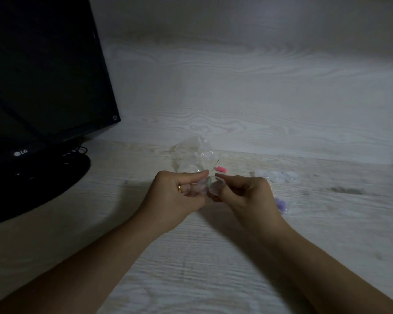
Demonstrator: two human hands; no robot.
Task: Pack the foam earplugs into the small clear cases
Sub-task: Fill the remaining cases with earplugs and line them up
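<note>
While the dark monitor (43, 71) stands at the bench's (213, 257) left edge, my left hand (179, 196) pinches a small clear case (201, 188) right of it; farther right, my right hand (243, 196) grips its open lid (214, 189). Just beyond lie a plastic bag (193, 155) and pink earplug (221, 169). In this dim light, the slick case could slip and spill.
</note>
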